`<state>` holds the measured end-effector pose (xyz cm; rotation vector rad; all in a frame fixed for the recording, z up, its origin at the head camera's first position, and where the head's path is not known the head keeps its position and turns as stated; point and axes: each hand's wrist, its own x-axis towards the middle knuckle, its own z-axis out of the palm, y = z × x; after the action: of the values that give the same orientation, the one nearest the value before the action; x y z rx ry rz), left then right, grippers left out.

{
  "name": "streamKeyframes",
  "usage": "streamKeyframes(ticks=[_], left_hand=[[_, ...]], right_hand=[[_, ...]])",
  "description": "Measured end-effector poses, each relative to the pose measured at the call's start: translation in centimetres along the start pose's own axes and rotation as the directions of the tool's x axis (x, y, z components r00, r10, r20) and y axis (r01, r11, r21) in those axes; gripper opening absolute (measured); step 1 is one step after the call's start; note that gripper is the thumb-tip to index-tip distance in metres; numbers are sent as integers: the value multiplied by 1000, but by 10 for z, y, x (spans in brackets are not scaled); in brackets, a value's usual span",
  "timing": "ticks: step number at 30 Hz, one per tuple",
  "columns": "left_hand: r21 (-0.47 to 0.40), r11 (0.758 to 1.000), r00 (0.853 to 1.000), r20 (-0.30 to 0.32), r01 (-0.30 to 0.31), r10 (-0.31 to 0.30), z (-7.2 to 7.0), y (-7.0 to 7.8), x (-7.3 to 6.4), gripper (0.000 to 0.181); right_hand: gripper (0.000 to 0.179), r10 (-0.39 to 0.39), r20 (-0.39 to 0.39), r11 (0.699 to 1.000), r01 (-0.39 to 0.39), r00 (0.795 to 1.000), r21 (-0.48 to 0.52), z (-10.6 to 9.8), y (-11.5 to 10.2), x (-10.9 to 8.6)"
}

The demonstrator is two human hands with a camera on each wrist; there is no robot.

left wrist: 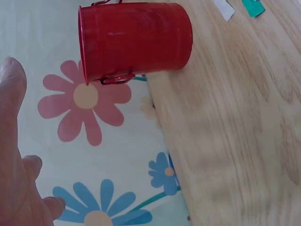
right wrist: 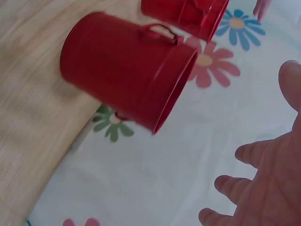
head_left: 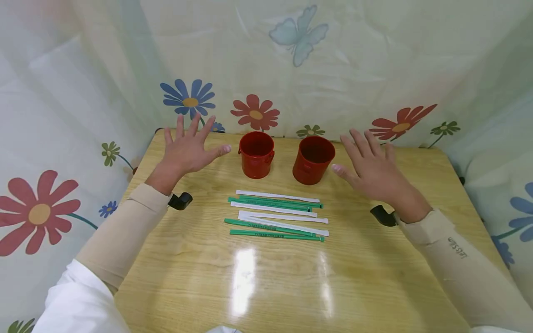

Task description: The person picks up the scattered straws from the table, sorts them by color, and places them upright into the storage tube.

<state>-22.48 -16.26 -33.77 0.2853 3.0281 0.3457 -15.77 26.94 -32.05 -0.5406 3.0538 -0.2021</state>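
Two small red buckets stand upright near the back of the wooden table, a left bucket point(head_left: 256, 165) and a right bucket point(head_left: 309, 171). In front of them lie several paper-wrapped straws, some in green wrappers point(head_left: 270, 235) and some in white wrappers point(head_left: 283, 215), roughly side by side. My left hand point(head_left: 187, 150) is spread out left of the left bucket, apart from it and holding nothing. Fingers spread, my right hand point(head_left: 372, 173) hovers just right of the right bucket, also holding nothing. Both wrist views show a bucket beside the hand, with a gap between.
The wooden table point(head_left: 187, 273) has its back edge against a floral curtain point(head_left: 358, 69), which also hangs at both sides. A black wrist mount sits below each hand, one at the left wrist point(head_left: 181, 201) and one at the right point(head_left: 384, 216).
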Motion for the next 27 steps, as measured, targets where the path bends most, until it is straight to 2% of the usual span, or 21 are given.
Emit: streamKeyframes(ticks=[13,19,27], left_hand=[[-11,1000,1000,-5,-21,20,13,9,3,98],[-28,998,998,-10,-54,54,14,18,8,98],[-20,996,996,7,-87,87,18,25,18,100]], right_hand=[[80,-89,-22,996,89,996,-16,12,-25,-5],[80,-123,-34,992,121,992,-34,16,-34,-6],[80,-147,5,989,147,989,-29,18,-49,-8]])
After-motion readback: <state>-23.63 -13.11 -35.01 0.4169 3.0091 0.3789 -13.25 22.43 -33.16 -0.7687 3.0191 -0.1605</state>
